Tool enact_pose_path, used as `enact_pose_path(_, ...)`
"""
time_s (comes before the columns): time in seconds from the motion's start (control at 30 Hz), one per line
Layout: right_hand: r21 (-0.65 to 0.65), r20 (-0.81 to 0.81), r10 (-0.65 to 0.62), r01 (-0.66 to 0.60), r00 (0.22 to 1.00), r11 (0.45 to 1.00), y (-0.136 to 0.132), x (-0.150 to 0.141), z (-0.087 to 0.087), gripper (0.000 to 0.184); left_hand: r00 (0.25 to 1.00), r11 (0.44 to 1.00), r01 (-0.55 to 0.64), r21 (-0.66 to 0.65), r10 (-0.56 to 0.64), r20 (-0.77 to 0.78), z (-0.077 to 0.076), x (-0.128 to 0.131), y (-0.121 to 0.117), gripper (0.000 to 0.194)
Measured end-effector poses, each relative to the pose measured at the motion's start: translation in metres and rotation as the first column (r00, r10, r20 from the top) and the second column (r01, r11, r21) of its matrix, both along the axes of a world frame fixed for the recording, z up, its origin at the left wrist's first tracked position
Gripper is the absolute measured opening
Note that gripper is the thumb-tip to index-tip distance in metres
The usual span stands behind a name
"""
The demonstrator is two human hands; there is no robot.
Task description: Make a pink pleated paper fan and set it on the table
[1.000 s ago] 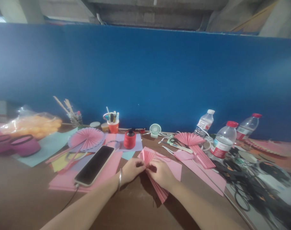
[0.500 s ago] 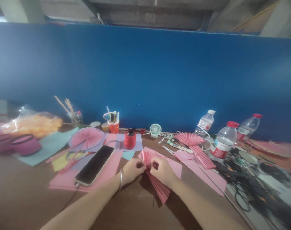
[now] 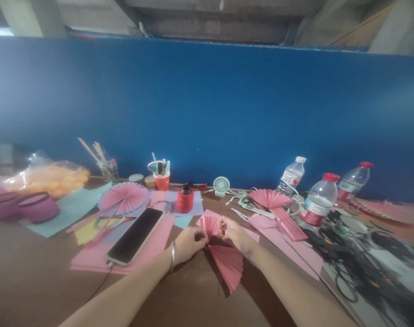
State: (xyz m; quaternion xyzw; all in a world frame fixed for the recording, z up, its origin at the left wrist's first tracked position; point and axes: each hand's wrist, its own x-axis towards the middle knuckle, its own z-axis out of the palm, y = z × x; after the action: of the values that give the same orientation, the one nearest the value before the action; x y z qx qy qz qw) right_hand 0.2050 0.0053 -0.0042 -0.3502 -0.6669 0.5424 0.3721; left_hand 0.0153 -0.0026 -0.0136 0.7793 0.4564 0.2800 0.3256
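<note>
My left hand [image 3: 189, 241] pinches the middle of a pleated pink paper fan [image 3: 227, 263] on the brown table [image 3: 32, 277]. My right hand [image 3: 234, 234] is closed on the fan's upper half, just right of the pinch. Below the hands the lower pleats spread out wide toward me. A bangle sits on my left wrist. A red spool of thread [image 3: 184, 199] stands a little beyond the hands. A dark phone [image 3: 135, 235] lies on pink sheets to the left.
A finished round pink fan [image 3: 124, 197], a cup of pens [image 3: 162, 179], a small white fan [image 3: 221, 185], scissors [image 3: 252, 205], more pleated pink pieces [image 3: 278, 211], three water bottles [image 3: 317, 200] and black cables [image 3: 360, 268] crowd the table before a blue partition.
The fan's lower half has opened from a narrow bundle into a wide spread. My right hand has lifted and moved slightly away from me; my left hand stays at the middle.
</note>
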Motion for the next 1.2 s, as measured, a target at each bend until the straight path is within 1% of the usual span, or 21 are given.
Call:
enact_pose_path(0.1, 0.101, 0.122, -0.082, 0.07, 0.989, 0.992, 0.011, 0.014, -0.002, 0.017, 1.0, 1.0, -0.007, 0.011, 0.008, -0.011, 0.0, 0.0, 0.0, 0.015)
enact_pose_path(0.2, 0.178, 0.19, -0.163, 0.129, 0.968, 0.976, 0.018, 0.025, -0.005, 0.015, 1.0, 1.0, -0.011, 0.016, 0.011, -0.021, 0.001, 0.001, -0.001, 0.014)
enact_pose_path(0.27, 0.236, 0.22, -0.229, 0.176, 0.948, 0.956, 0.016, 0.026, -0.004, 0.015, 1.0, 1.0, -0.013, 0.018, 0.014, -0.028, 0.002, 0.001, -0.002, 0.014)
enact_pose_path(0.33, 0.326, 0.235, -0.292, 0.208, 0.927, 0.922, 0.009, 0.021, -0.001, 0.018, 0.999, 1.0, -0.014, 0.02, 0.015, -0.033, 0.003, 0.001, -0.002, 0.014)
enact_pose_path(0.4, 0.432, 0.262, -0.313, 0.179, 0.913, 0.884, -0.002, 0.011, 0.003, 0.023, 0.999, 1.0, -0.012, 0.02, 0.013, -0.034, 0.003, 0.0, -0.002, 0.014)
enact_pose_path(0.47, 0.494, 0.322, -0.276, 0.087, 0.905, 0.865, -0.012, 0.001, 0.006, 0.021, 0.999, 1.0, -0.008, 0.017, 0.008, -0.037, 0.003, 0.0, -0.002, 0.014)
enact_pose_path(0.57, 0.514, 0.431, -0.235, -0.023, 0.871, 0.857, -0.02, -0.009, 0.006, 0.009, 0.999, 1.0, -0.004, 0.014, 0.004, -0.044, 0.003, 0.0, -0.002, 0.014)
enact_pose_path(0.67, 0.535, 0.489, -0.256, -0.055, 0.834, 0.843, -0.019, -0.011, 0.002, 0.006, 0.999, 1.0, 0.003, 0.019, -0.002, -0.043, 0.003, 0.001, -0.002, 0.013)
enact_pose_path(0.77, 0.538, 0.499, -0.232, -0.088, 0.835, 0.838, -0.016, -0.009, 0.0, 0.002, 0.999, 1.0, 0.007, 0.023, -0.006, -0.041, 0.003, 0.001, -0.002, 0.014)
enact_pose_path(0.97, 0.58, 0.498, -0.233, -0.12, 0.835, 0.806, -0.015, -0.005, 0.004, 0.008, 0.999, 0.999, -0.013, 0.036, 0.015, -0.043, 0.003, -0.002, -0.007, 0.014)
enact_pose_path(1.2, 0.536, 0.495, -0.182, -0.134, 0.849, 0.834, -0.011, 0.0, 0.001, 0.013, 0.997, 0.995, -0.004, 0.101, 0.011, -0.071, 0.007, -0.003, -0.009, 0.013)
